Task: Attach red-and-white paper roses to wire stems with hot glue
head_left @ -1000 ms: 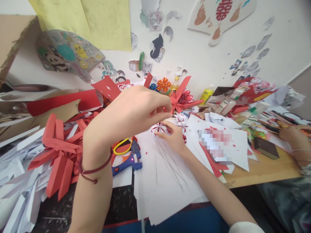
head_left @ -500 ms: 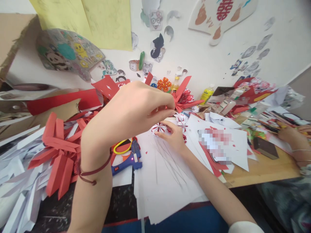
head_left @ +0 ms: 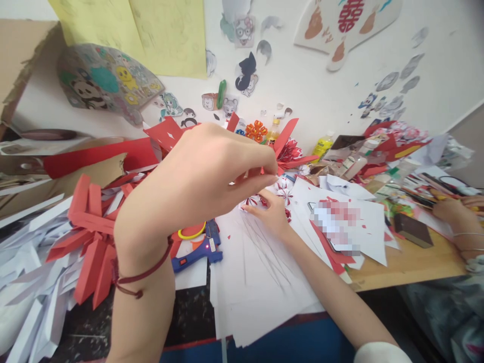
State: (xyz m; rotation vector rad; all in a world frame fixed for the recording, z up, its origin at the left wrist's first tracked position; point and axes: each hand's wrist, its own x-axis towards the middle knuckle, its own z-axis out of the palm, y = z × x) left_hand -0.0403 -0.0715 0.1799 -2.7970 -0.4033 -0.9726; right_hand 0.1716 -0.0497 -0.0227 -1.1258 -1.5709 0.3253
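Observation:
My left hand [head_left: 230,166] is raised in front of me, its thumb and fingertips pinched together. Whatever lies between those tips is too small or hidden to make out. Below it, my right hand [head_left: 270,214] curls its thumb and fingers around a red-and-white paper flower [head_left: 250,201], partly covered by both hands. A second red-and-white paper flower [head_left: 284,190] sits just beyond the right fingers. Several thin wires [head_left: 264,257] lie on the white paper sheets [head_left: 249,307] under my right hand. Red folded paper strips [head_left: 280,138] rise behind the left fingertips.
A blue glue gun [head_left: 202,252] with a lit light lies left of the sheets. Red folded papers [head_left: 91,227] and white strips [head_left: 34,282] pile up at the left. A phone [head_left: 328,227] rests at the right; another person's hand [head_left: 449,212] is at the far right.
My left hand has shifted slightly to the right, its fingertips still pinched. My right hand stays at the paper flower.

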